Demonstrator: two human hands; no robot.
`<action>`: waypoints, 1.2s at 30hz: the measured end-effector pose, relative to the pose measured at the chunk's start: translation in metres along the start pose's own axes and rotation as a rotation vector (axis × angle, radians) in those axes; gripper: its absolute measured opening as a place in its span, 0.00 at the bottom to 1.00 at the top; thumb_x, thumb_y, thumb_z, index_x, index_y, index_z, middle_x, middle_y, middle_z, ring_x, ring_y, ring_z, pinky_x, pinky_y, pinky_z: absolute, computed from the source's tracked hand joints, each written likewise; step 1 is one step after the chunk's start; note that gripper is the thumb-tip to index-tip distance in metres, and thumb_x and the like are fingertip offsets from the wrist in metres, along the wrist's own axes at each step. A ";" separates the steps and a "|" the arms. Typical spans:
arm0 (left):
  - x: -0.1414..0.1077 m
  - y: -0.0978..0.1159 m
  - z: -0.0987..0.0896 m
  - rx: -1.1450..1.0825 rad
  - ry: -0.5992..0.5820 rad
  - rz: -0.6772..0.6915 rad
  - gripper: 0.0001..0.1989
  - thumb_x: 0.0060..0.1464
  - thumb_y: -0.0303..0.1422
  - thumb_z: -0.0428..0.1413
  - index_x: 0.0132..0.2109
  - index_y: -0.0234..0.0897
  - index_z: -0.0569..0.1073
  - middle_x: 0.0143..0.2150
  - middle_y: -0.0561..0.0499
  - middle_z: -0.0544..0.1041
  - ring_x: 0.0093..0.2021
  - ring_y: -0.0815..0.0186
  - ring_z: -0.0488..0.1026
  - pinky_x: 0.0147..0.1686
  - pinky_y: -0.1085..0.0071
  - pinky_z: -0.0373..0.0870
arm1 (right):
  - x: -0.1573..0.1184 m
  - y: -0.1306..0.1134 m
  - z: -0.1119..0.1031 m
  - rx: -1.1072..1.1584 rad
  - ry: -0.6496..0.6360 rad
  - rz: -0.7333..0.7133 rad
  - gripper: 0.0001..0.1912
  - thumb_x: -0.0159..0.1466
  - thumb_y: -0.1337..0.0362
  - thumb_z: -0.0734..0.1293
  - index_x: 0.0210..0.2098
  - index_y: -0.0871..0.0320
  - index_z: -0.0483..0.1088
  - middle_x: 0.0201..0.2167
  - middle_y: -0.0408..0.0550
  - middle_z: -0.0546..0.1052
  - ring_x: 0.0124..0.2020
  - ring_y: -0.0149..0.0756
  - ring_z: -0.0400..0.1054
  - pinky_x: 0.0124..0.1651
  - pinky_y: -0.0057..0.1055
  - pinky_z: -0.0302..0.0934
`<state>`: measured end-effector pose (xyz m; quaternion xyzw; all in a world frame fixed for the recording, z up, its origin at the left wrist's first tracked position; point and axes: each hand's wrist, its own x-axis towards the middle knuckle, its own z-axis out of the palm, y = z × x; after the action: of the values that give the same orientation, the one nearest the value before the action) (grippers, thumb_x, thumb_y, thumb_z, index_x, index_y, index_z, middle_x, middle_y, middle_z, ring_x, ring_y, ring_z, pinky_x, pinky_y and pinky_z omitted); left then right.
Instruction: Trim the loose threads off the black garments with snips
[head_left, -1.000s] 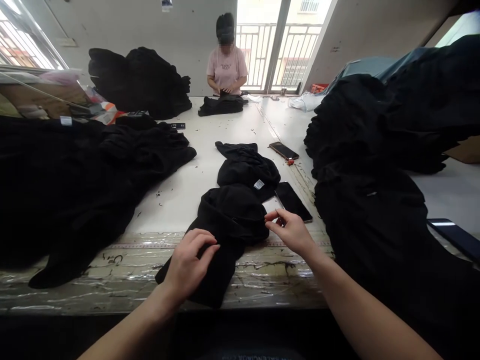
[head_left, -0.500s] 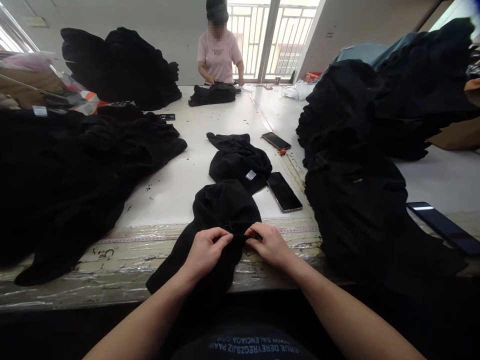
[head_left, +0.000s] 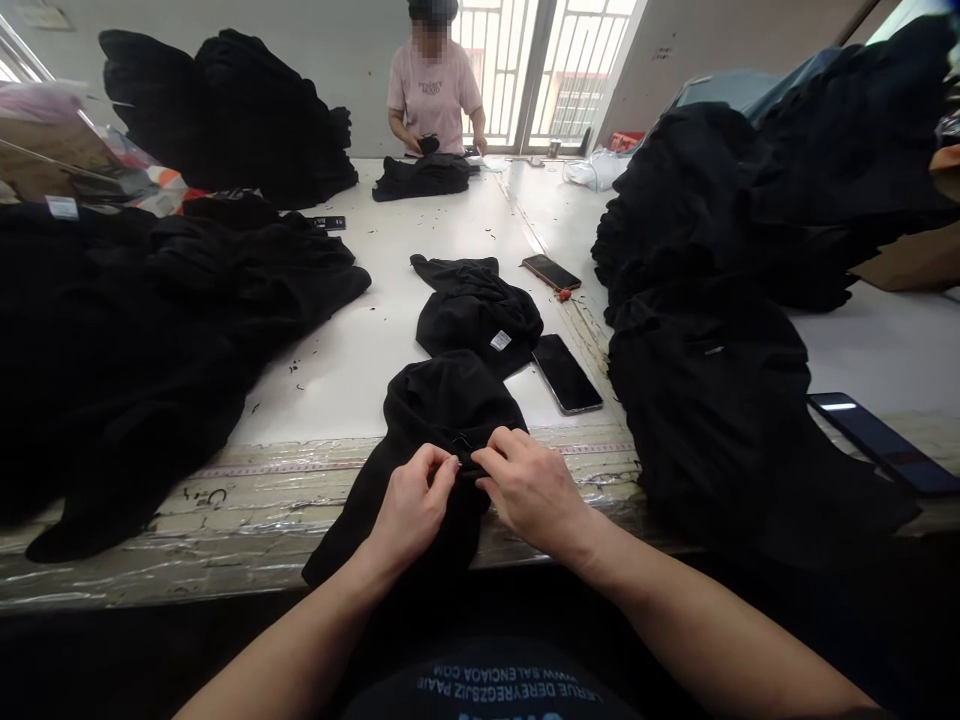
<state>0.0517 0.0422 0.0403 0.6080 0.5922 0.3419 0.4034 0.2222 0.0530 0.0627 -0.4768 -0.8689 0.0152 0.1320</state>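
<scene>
A black garment lies in front of me at the table's near edge, part of it hanging toward my lap. My left hand is closed in a pinch on its fabric, thumb against forefinger. Close beside it, my right hand grips the same cloth with bent fingers, the fingertips nearly meeting those of the left. A thin pale thread or loop shows on the cloth just above the fingertips. Just beyond lies a second bunched black garment with a white label.
Black garments are heaped at left and right, with another pile at the back left. Phones lie on the white table. Across it, a person in a pink shirt handles dark cloth.
My right hand has shifted left toward my left hand, closing the gap between them. The view has tilted slightly down. Across the table, the person's hand has lifted a bit of dark cloth.
</scene>
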 end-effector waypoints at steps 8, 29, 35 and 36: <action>0.001 -0.003 -0.001 0.004 0.011 0.011 0.10 0.59 0.38 0.49 0.34 0.39 0.71 0.32 0.52 0.76 0.33 0.64 0.73 0.33 0.71 0.65 | 0.004 -0.001 0.005 -0.059 0.017 -0.008 0.03 0.60 0.68 0.65 0.30 0.56 0.70 0.32 0.45 0.71 0.33 0.36 0.64 0.27 0.31 0.51; 0.014 -0.009 0.004 0.008 -0.018 0.055 0.15 0.60 0.40 0.48 0.30 0.38 0.71 0.28 0.54 0.75 0.26 0.69 0.68 0.29 0.72 0.62 | -0.013 0.016 0.011 0.417 0.046 0.171 0.09 0.58 0.68 0.68 0.40 0.57 0.70 0.37 0.46 0.72 0.35 0.34 0.69 0.37 0.30 0.64; 0.001 -0.003 -0.001 -0.055 -0.020 0.088 0.17 0.62 0.39 0.45 0.28 0.38 0.69 0.28 0.53 0.75 0.29 0.67 0.70 0.34 0.71 0.64 | -0.012 0.008 0.019 0.219 0.022 0.134 0.08 0.60 0.68 0.65 0.40 0.56 0.71 0.38 0.47 0.72 0.32 0.34 0.69 0.29 0.28 0.61; -0.003 -0.003 -0.007 -0.074 -0.032 0.149 0.19 0.63 0.38 0.44 0.26 0.38 0.68 0.26 0.52 0.74 0.27 0.67 0.70 0.33 0.70 0.64 | -0.012 0.010 0.017 0.220 0.028 0.134 0.07 0.60 0.68 0.65 0.39 0.56 0.71 0.37 0.46 0.72 0.32 0.34 0.69 0.30 0.28 0.61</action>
<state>0.0435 0.0397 0.0412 0.6403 0.5259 0.3828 0.4086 0.2322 0.0503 0.0428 -0.5164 -0.8264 0.1128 0.1943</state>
